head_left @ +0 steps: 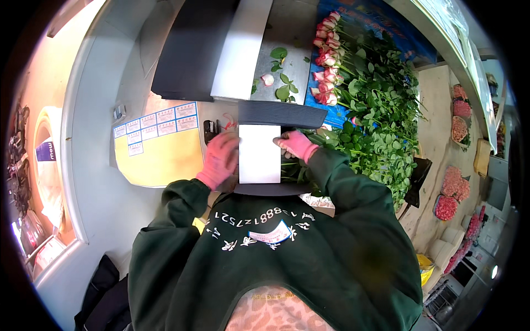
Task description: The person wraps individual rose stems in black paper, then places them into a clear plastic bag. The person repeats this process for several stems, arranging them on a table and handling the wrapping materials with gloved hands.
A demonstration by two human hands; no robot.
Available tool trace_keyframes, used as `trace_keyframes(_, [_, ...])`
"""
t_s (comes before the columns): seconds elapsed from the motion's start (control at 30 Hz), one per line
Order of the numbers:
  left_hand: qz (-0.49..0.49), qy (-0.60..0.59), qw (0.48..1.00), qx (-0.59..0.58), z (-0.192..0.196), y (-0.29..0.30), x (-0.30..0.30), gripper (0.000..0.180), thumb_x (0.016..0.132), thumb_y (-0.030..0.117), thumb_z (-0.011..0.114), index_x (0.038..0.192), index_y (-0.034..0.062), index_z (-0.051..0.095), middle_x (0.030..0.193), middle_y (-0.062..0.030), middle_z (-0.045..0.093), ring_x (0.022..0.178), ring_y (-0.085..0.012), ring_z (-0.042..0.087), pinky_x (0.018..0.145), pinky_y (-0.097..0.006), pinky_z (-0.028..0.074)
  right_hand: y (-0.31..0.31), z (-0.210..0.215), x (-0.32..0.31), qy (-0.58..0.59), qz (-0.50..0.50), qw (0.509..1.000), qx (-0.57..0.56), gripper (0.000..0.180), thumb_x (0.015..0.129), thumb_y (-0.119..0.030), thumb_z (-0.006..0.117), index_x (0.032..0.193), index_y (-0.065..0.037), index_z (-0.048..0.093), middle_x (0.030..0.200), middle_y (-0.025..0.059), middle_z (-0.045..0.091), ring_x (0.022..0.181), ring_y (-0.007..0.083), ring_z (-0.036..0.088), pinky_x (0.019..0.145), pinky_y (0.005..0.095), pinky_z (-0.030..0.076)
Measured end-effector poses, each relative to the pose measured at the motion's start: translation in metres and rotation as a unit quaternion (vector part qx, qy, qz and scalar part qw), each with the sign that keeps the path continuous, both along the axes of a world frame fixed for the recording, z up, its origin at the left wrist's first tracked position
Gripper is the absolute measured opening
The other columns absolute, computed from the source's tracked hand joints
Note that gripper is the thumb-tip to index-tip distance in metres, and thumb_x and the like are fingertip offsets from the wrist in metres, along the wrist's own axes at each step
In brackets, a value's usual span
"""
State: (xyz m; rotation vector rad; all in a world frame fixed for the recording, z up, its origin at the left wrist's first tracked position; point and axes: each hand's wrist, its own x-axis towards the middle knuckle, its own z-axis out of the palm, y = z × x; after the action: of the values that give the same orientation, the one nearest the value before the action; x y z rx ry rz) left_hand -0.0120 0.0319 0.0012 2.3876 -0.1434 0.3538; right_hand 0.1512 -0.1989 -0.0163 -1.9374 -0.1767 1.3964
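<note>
Pinching wht sheet (259, 157) edge | R hand (298, 145), tips together | L hand (221, 157) half-curled, opp edge, hold unclear

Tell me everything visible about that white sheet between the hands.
The white sheet is a flat, unmarked rectangle, seemingly paper or card, its longer sides running near to far. A dark ribbed strip borders its far edge. The right hand seems to touch its right side, the left hand its left.

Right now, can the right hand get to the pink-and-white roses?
Probably yes: nothing seems to cover the roses, which lie just ahead of the right hand. But it is at the edge of the white card, so it might leave that first.
</note>
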Motion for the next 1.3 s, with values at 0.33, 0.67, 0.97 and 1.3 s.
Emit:
trace_keyframes(0.33, [-0.197,-0.003,0.972,0.127,0.003,-0.045,0.027,0.042,0.075,0.02,0.07,0.115,0.0156,0.06,0.122,-0.0062,0.056,0.121,-0.0291,0.051,0.101,-0.045,0.042,0.056,0.143,0.039,-0.503,0.221,0.822,0.152,0.031,0.083,-0.035,0.063,0.099,-0.008,0.065,0.093,0.0137,0.064,0.087,0.0361,0.063,0.077,0.0466,0.051])
trace_keyframes(0.67, [-0.188,0.055,0.978,0.065,-0.005,-0.047,0.021,0.005,0.082,0.014,0.063,0.077,0.0118,0.063,0.075,-0.0075,0.062,0.07,-0.0268,0.061,0.06,-0.039,0.047,0.024,0.004,-0.005,-0.381,0.307,0.837,0.246,0.045,0.099,-0.03,0.044,0.14,-0.01,0.048,0.14,0.0182,0.047,0.127,0.035,0.046,0.109,0.0437,0.034])
trace_keyframes(0.97, [-0.211,0.203,0.954,-0.058,0.03,0.011,-0.059,0.042,0.074,0.014,0.076,0.114,0.0122,0.061,0.117,-0.0111,0.058,0.114,-0.0339,0.053,0.095,-0.044,0.043,0.014,0.037,-0.035,-0.519,0.406,0.746,0.095,0.086,0.069,-0.044,0.075,0.141,-0.011,0.043,0.142,0.0159,0.043,0.131,0.0357,0.04,0.106,0.0477,0.033])
trace_keyframes(1.3, [-0.135,0.103,0.985,-0.039,0.017,-0.008,-0.01,0.029,0.072,0.015,0.08,0.09,0.0086,0.059,0.124,-0.0129,0.056,0.13,-0.0388,0.043,0.104,-0.048,0.037,0.054,0.062,-0.036,-0.32,0.384,0.861,-0.098,0.067,0.067,-0.03,0.084,0.123,-0.009,0.053,0.122,0.0163,0.057,0.111,0.0352,0.06,0.088,0.0444,0.053])
